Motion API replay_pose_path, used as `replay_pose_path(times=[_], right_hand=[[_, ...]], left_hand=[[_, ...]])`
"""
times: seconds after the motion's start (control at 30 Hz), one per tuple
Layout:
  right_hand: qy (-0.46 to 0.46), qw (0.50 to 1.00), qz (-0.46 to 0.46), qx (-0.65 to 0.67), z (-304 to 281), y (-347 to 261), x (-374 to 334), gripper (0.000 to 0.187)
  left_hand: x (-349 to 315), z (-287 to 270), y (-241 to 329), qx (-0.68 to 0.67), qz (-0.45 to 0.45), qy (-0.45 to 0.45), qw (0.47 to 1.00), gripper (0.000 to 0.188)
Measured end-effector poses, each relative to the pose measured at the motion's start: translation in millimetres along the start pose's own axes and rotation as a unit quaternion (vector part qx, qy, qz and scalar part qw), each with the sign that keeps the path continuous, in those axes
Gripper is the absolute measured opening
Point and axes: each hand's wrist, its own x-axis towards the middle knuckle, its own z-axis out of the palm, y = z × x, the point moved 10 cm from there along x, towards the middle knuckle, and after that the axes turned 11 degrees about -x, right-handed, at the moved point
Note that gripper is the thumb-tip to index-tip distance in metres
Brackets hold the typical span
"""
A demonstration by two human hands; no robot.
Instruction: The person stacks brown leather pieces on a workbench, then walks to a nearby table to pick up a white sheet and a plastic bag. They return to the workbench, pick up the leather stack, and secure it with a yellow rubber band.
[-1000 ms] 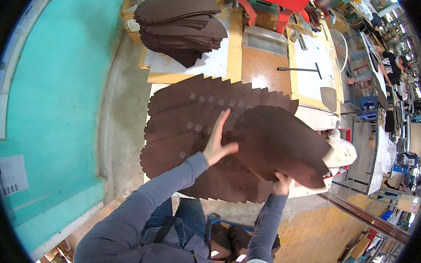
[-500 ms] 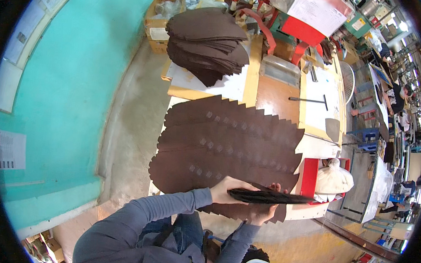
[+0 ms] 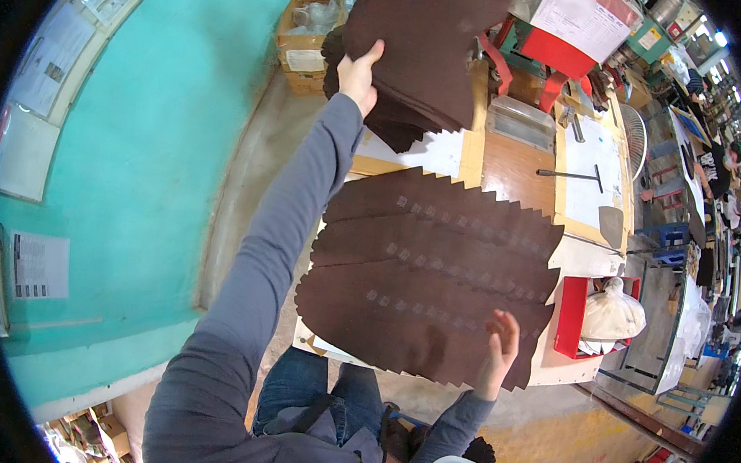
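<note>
Brown sheet (image 3: 430, 46) in left hand (image 3: 359, 73)

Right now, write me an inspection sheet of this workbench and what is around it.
Surface: wooden workbench, largely covered.
Job's things: fanned rows of dark brown cut pieces with pale labels; a stack of brown pieces at the far end.
Clutter: white sheet with a T-shaped tool; red bin holding a white bag; cardboard box.
Hands: left hand grips a brown piece over the stack; right hand open at the fan's near edge.
Cables: nothing seen.
Surroundings: turquoise wall with papers; red machine frame.
</note>
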Motion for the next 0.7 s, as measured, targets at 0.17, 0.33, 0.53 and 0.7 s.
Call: replay_pose_path(times=[0.17,0.33,0.53,0.7], right_hand=[[-0.053,0.986,0.126,-0.096,4.7,45.0,-38.9,0.036],[-0.043,0.968,0.120,-0.216,-23.7,53.5,-32.9,0.034],[0.148,0.952,0.119,-0.241,-155.6,113.4,-12.5,0.034],[0.211,0.853,0.105,-0.466,-220.0,156.5,-6.8,0.054]], left_hand=[[19.1,-23.7,-30.8,0.040,-0.093,-0.021,0.995,0.050],[-51.6,-43.1,3.3,0.224,-0.021,0.031,0.974,0.077],[-239.5,-176.6,3.5,0.448,-0.105,-0.054,0.886,0.042],[-340.2,-236.4,23.0,0.681,-0.062,-0.043,0.728,0.057]])
